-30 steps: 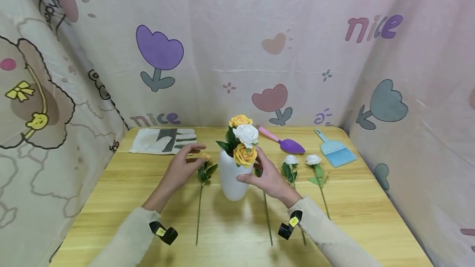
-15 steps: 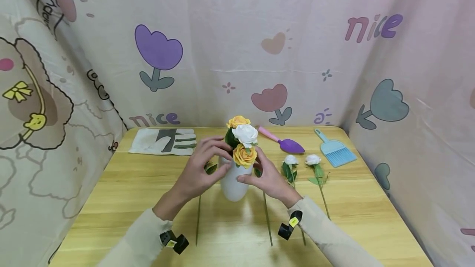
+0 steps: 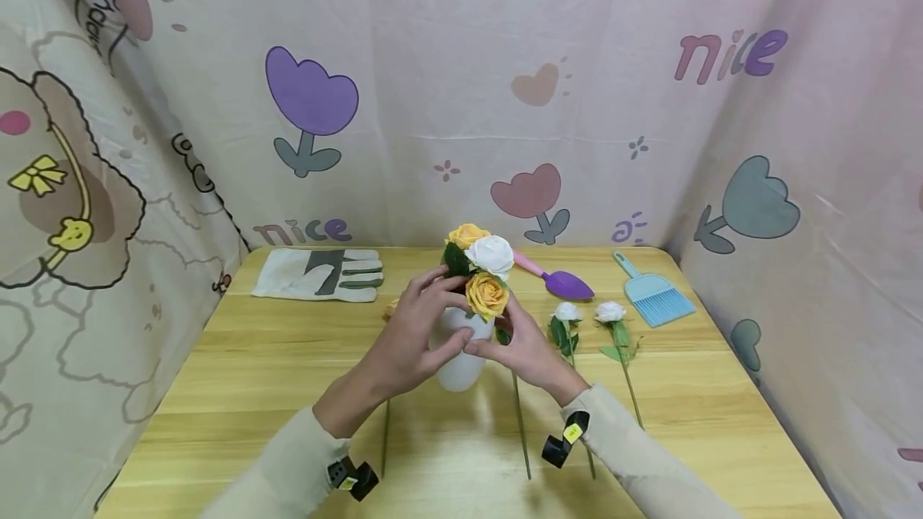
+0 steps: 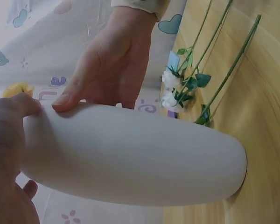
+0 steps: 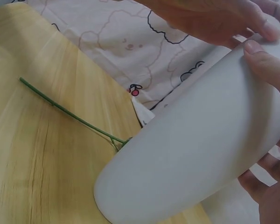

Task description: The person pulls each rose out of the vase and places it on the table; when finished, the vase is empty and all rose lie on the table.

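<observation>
Between the two hands stands a white vase [image 3: 459,355], upright on the wooden tabletop [image 3: 252,375]. Left hand [image 3: 414,339] grips the vase's upper body from its own side, fingers curled round toward the neck; right hand [image 3: 522,347] grips it from the opposite side, thumb pressed to the front wall, thumb tips of both hands nearly meeting. The left wrist view confirms the right hand's thumb flat on the vase wall; the right wrist view shows the vase base touching the tabletop. Just above the fingers: three blooms in the vase, an orange rose [image 3: 486,295] lowest, a white rose [image 3: 492,253] above it, a second orange rose [image 3: 466,235] behind. Right of the right hand, two white roses [image 3: 587,312] lie flat, stems running toward the person; a bare green stem [image 3: 521,427] lies under the right wrist. Below the left hand, another green stem [image 3: 385,439] lies on the tabletop, its orange head [image 3: 390,309] mostly hidden behind the hand. Beyond the left hand, a work glove [image 3: 317,273] lies flat. Beyond the right hand, a purple trowel [image 3: 558,280] and a blue hand brush [image 3: 652,293].
</observation>
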`<state>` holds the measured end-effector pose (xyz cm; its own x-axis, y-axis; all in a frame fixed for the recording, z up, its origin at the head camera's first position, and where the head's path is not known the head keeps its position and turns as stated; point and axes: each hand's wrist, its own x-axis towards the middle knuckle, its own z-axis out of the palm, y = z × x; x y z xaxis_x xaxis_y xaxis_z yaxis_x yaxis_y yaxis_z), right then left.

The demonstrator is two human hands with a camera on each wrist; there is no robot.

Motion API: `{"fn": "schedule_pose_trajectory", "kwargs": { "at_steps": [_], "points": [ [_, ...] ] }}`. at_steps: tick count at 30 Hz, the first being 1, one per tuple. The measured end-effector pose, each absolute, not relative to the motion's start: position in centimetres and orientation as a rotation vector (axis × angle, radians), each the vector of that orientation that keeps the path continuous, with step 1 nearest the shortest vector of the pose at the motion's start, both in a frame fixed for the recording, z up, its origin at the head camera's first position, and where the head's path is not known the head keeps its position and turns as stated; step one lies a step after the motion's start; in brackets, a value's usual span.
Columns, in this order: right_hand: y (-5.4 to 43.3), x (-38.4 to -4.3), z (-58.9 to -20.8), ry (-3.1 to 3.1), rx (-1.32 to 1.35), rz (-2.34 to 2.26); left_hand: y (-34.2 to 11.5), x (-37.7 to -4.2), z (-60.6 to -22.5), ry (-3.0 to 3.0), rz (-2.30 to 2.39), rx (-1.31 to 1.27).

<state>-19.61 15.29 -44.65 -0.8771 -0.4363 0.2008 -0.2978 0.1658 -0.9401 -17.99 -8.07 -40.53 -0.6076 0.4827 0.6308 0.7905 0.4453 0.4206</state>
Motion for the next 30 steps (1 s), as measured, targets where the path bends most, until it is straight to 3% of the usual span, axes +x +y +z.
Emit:
{"fn": "schedule_pose_trajectory", "kwargs": {
  "at_steps": [9, 23, 30],
  "points": [
    [15.4, -19.3, -44.7, 2.293, -0.711, -1.814, -7.8, -18.1, -40.1, -2.137, -1.086, -1.084],
    [15.4, -19.5, -44.8, 2.298, -0.73, -1.832, -8.0, -19.0, -33.9, -1.847, -1.304, -0.914],
    [15.4, -19.4, -44.9, 2.298, -0.702, -1.836, -7.9, -19.3, -32.8, -1.798, -1.558, -0.791]
  ]
}}
